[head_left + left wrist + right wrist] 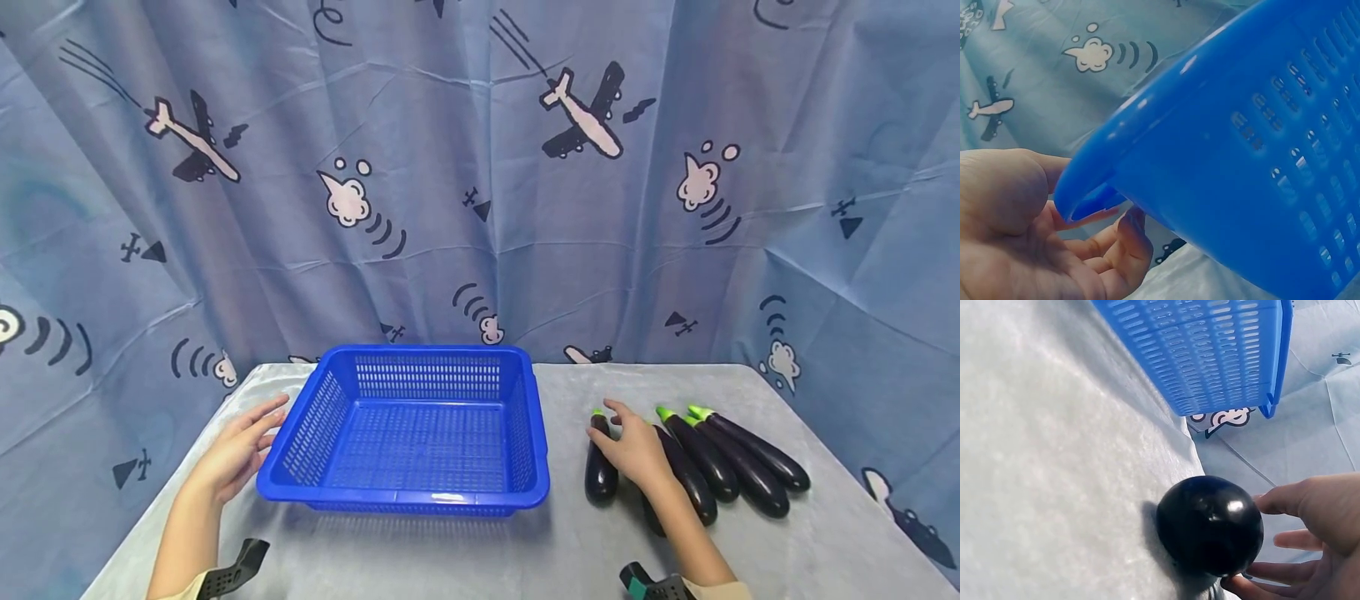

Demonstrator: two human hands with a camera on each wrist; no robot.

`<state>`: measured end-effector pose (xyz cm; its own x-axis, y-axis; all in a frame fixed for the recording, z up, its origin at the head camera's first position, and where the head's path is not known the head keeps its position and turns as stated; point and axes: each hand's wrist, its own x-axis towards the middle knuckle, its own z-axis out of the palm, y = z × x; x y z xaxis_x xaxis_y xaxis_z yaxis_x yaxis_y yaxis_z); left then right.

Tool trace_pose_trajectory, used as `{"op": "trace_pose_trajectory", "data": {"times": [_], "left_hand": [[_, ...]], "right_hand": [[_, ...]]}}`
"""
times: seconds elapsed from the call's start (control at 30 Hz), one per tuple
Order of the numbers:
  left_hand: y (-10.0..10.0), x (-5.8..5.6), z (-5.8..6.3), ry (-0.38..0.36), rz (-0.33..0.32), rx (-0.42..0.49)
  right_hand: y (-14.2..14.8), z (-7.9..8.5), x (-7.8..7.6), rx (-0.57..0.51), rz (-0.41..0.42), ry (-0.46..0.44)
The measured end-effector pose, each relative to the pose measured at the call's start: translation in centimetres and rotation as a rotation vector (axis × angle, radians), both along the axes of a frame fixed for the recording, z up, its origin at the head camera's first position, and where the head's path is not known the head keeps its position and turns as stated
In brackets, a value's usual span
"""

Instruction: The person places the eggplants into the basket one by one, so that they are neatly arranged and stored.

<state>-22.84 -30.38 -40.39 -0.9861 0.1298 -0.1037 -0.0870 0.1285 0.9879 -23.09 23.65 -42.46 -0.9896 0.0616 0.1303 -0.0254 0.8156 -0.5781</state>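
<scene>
A person's right hand (637, 450), fingers spread wide, frames the stem end of an eggplant (602, 477) just right of a blue basket (360, 497), more eggplants (707, 462) lying farther right of it on the desk (577, 554), as the left hand (234, 457), fingers loosely parted, hovers at the basket's left rim.

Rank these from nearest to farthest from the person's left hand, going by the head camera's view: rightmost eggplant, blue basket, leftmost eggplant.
1. Blue basket: just right of the left hand.
2. Leftmost eggplant: past the basket, by the right hand.
3. Rightmost eggplant: over at the far right.
</scene>
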Motion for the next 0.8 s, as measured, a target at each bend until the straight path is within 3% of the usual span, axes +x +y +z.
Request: {"op": "trace_pose_trajectory", "data": {"times": [0.37,0.8], "left_hand": [[-1.1,-0.1,-0.8,0.003,-0.11,0.228],[-1.3,-0.1,-0.6,-0.017,-0.117,0.246]], "right_hand": [[-0.3,0.0,0.1,0.01,0.022,-0.028],[-0.4,0.2,0.1,-0.011,0.008,-0.086]]}}
